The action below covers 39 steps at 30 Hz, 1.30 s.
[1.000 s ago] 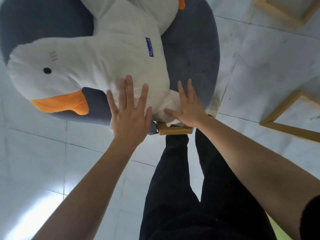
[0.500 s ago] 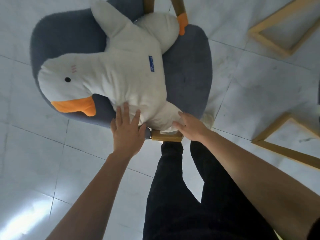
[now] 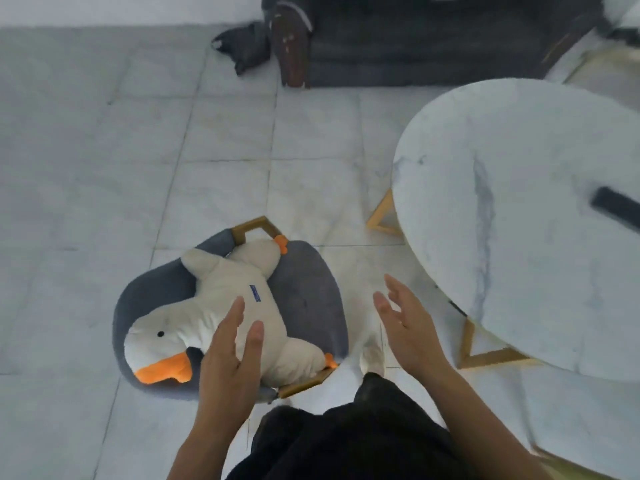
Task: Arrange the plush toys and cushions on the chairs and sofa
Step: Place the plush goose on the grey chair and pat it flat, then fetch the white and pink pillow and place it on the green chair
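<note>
Status: the plush goose [image 3: 207,306] lies on its side across the seat of the grey chair [image 3: 308,289], so this placement appears complete. The left hand [image 3: 232,358] and right hand [image 3: 408,327] are both spread, fingers straight, holding nothing. The left is over the goose, contact not determinable. The right is beside the chair, near the desk [image 3: 519,237]. Remaining work is likely at the sofa [image 3: 433,39]. Only its lower front is visible, so its state cannot be read. A dark crumpled item [image 3: 242,46] lies on the floor beside it.
</note>
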Available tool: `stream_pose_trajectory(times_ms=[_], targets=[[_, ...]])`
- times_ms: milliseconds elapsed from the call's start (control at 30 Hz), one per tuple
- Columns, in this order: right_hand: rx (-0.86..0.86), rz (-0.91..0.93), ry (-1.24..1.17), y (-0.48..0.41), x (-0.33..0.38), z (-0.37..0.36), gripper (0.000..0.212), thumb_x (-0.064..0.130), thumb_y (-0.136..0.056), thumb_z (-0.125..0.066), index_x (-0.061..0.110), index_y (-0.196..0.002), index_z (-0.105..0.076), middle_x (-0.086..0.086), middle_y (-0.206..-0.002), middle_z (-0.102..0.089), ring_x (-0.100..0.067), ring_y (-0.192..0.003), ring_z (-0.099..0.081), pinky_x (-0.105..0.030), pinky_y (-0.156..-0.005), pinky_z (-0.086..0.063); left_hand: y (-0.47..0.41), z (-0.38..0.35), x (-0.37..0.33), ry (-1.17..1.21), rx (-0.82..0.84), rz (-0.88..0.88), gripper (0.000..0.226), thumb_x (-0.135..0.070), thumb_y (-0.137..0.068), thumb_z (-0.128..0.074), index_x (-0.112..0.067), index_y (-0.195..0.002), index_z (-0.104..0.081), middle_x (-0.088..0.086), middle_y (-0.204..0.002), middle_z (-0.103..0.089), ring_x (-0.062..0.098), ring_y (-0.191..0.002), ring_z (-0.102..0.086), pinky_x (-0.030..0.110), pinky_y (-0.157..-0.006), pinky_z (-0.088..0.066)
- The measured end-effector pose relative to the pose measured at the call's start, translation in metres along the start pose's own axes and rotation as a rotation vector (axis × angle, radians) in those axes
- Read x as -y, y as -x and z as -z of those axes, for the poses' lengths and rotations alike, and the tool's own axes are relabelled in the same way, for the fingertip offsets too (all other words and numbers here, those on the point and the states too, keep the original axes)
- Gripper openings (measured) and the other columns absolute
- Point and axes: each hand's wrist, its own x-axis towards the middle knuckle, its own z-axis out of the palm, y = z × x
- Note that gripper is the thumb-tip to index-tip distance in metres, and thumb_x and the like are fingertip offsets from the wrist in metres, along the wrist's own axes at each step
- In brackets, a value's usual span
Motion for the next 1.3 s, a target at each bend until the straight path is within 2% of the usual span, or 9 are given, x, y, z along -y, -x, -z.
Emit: stream_pose_trajectory(times_ms=[67,233,400,500,600,833,1000,1167,1300], targets=[[-0.142,-0.029,-0.087,0.033,0.002,0.003,0.059,0.06,-0.094,-0.042,0.038,-0.149,-0.039,0.013,-0.152,-0.045,0.001,-0.126,-0.045,-0.021,-0.103,-0.037,0.0,0.011,0.0,0.022,0.092,-0.04,0.055,-0.035,-0.098,-0.057,-0.027,-0.151,-0.047,-0.004,-0.147,-0.055,0.019,-0.134,-0.052,0.039,-0.112,-0.042],[-0.382,-0.173,-0.158,0.137,-0.013,-0.008,0.057,0.05,-0.098,-0.051,0.035,-0.151,-0.036,0.009,-0.152,-0.045,-0.004,-0.131,-0.046,-0.028,-0.108,-0.042,-0.01,0.03,-0.004,0.054,0.335,-0.157,0.046,-0.024,-0.103,-0.056,-0.021,-0.149,-0.048,-0.005,-0.136,-0.058,0.017,-0.124,-0.057,0.03,-0.097,-0.042],[-0.713,-0.383,-0.297,0.259,-0.039,-0.004,0.06,0.041,-0.094,-0.065,0.041,-0.147,-0.037,0.004,-0.143,-0.052,-0.015,-0.126,-0.057,-0.032,-0.1,-0.047,0.009,0.001,-0.018,0.022,0.547,-0.233,0.051,-0.02,-0.103,-0.058,-0.014,-0.152,-0.046,-0.007,-0.14,-0.054,0.007,-0.122,-0.05,0.028,-0.101,-0.037],[-0.97,-0.462,-0.371,0.346,-0.052,0.006,0.071,0.042,-0.087,-0.069,0.033,-0.151,-0.038,0.006,-0.136,-0.053,-0.013,-0.123,-0.056,-0.035,-0.1,-0.048,0.051,-0.029,-0.039,0.008,0.742,-0.268,0.056,-0.03,-0.097,-0.068,-0.023,-0.149,-0.047,-0.011,-0.135,-0.058,0.019,-0.127,-0.059,0.043,-0.111,-0.044],[-1.282,-0.483,-0.428,0.433,-0.068,0.011,0.063,0.035,-0.089,-0.069,0.031,-0.146,-0.045,-0.001,-0.134,-0.058,-0.016,-0.127,-0.056,-0.042,-0.103,-0.05,0.12,-0.057,-0.066,0.01,0.946,-0.405,0.051,-0.027,-0.099,-0.066,-0.027,-0.147,-0.049,-0.005,-0.138,-0.059,0.02,-0.126,-0.06,0.042,-0.111,-0.044],[-1.755,-0.55,-0.52,0.63,-0.128,-0.02,0.052,0.026,-0.096,-0.064,0.031,-0.145,-0.048,0.009,-0.142,-0.055,-0.006,-0.129,-0.054,-0.015,-0.087,-0.044,0.329,-0.113,-0.059,-0.029,1.308,-0.638,0.038,-0.015,-0.101,-0.063,-0.026,-0.136,-0.055,-0.004,-0.13,-0.065,0.015,-0.122,-0.063,0.052,-0.108,-0.049],[-1.892,-0.678,-0.601,0.751,-0.192,-0.053,0.053,0.026,-0.095,-0.066,0.03,-0.144,-0.049,0.015,-0.142,-0.055,-0.003,-0.126,-0.056,-0.009,-0.083,-0.043,0.488,-0.133,0.003,-0.104,1.499,-0.7,0.046,-0.01,-0.1,-0.061,-0.015,-0.145,-0.05,0.004,-0.138,-0.061,0.003,-0.113,-0.062,0.045,-0.103,-0.051],[-1.887,-0.77,-0.601,0.833,-0.248,-0.057,0.054,0.027,-0.095,-0.067,0.026,-0.145,-0.048,0.013,-0.143,-0.055,-0.004,-0.125,-0.057,-0.021,-0.092,-0.049,0.599,-0.148,0.046,-0.216,1.611,-0.729,0.049,-0.017,-0.1,-0.062,-0.021,-0.147,-0.049,-0.003,-0.141,-0.059,0.002,-0.12,-0.059,0.05,-0.11,-0.047],[-1.82,-0.817,-0.641,0.87,-0.286,-0.041,0.053,0.026,-0.094,-0.067,0.027,-0.144,-0.049,0.014,-0.139,-0.058,0.003,-0.123,-0.057,-0.003,-0.081,-0.049,0.646,-0.159,0.059,-0.28,1.594,-0.737,0.049,-0.021,-0.099,-0.063,-0.026,-0.146,-0.051,-0.012,-0.139,-0.061,0.007,-0.123,-0.061,0.046,-0.109,-0.048]])
